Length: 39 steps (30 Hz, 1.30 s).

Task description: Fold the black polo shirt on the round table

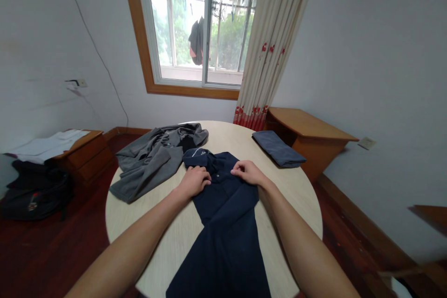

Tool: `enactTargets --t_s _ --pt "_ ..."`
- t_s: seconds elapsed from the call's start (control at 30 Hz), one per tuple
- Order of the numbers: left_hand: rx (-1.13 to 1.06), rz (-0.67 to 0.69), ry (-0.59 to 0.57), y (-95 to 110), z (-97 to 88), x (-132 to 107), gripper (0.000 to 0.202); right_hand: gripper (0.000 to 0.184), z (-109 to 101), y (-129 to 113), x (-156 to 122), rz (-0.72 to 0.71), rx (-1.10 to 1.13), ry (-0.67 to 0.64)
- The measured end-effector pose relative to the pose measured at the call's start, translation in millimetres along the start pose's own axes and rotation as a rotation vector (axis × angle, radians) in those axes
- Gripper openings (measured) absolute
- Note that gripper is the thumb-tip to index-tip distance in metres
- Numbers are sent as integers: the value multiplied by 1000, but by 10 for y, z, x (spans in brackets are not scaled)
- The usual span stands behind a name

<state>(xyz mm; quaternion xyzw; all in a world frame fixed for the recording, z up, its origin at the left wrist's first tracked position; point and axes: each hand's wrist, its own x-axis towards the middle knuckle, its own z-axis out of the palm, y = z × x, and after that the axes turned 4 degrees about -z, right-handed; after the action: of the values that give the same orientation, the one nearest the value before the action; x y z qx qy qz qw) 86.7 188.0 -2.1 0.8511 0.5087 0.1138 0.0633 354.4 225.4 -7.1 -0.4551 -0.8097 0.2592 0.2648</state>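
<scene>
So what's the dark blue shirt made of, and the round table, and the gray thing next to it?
The dark blue shirt under the left hand and right hand looks like soft matte knit cloth, probably cotton: it drapes limply and doesn't shine. The round table looks like pale wood or laminate, with faint grain lines. The gray garment seems thicker, maybe fleece, judging by its bulky folds.

place: home bedroom | signs: curtained window (206, 28); wooden nightstand (84, 153); clothes on round table (300, 195)

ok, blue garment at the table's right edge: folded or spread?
Folded. The blue garment lies as a compact flat rectangle on the table, apart from both hands.
</scene>
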Motion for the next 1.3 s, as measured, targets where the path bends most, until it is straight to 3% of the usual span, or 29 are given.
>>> enactTargets --t_s 0.13,0.23,0.33,0.5,0.63,0.73,0.87,0.97,1.07,1.2,1.3 --pt "-40 25 4 -66 -11 -7 13 29 -37 74 -15 14 -42 48" --pt "-68 79 36 -100 9 -4 11 36 95 -1 29 32 -175 -48" --pt "-181 100 153 -149 -13 -7 12 21 181 -96 83 76 -340 -111" --pt "-415 158 550 -235 -180 -61 17 16 117 -80 96 186 -435 -106" --pt "-420 230 887 -248 -340 -137 14 51 74 -19 73 148 -381 -103" --pt "-375 145 1137 -346 -459 -198 14 63 56 -20 68 186 -385 -132" --pt "-277 -61 1374 -651 -605 -272 20 52 24 -65 57 322 -501 -119" --pt "-219 -152 1413 -813 -650 -299 24 28 10 -92 48 347 -552 -53" --pt "-193 -141 1359 -774 -608 -287 25 14 -4 -101 40 340 -563 5" --pt "-199 -72 1145 -538 -461 -228 30 11 -34 -92 13 267 -456 247" --pt "-242 -49 956 -409 -344 -173 33 16 -59 -58 -12 183 -125 423"
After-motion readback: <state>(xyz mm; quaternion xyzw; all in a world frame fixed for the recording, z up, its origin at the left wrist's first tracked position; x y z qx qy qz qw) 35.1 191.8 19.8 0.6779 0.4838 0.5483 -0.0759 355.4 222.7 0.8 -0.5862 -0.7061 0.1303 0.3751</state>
